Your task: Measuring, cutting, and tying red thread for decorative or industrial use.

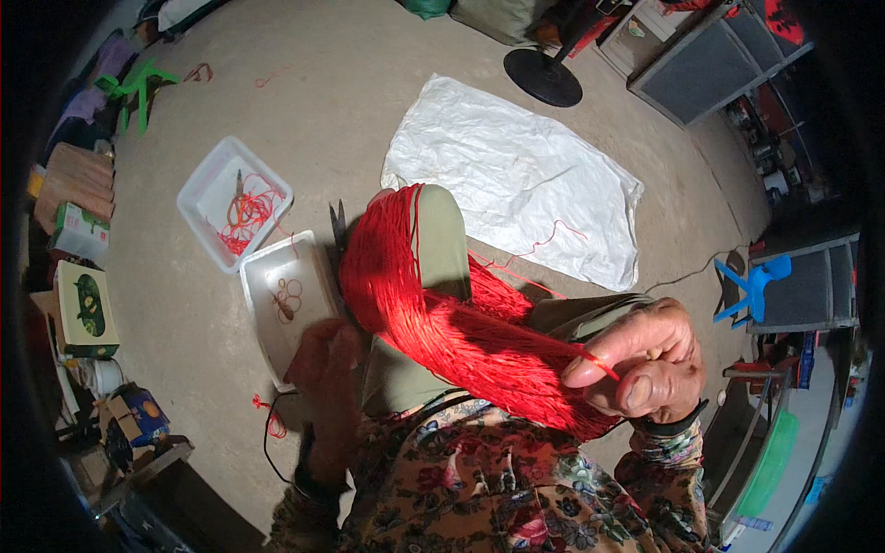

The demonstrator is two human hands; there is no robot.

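A thick hank of red thread (433, 323) drapes over my raised knee and runs across my lap to the right. At its right end my right hand (650, 359) is closed, with a strand pinched between thumb and finger. My left hand (327, 364) hangs in shadow beside the near white tray (258, 323), apart from the hank; its fingers are too dark and smeared to read. Several thin loops (287, 300), perhaps rubber bands, lie in that tray. Dark pointed scissor blades (337, 221) show beside the knee, the rest hidden by the hank.
Beyond the near tray, a second white tray (198, 207) holds tangled red thread and scissors. A white woven sheet (516, 175) lies ahead on the concrete floor. A round black stand base (544, 78), a blue stool (754, 288) and a green stool (140, 90) stand farther out.
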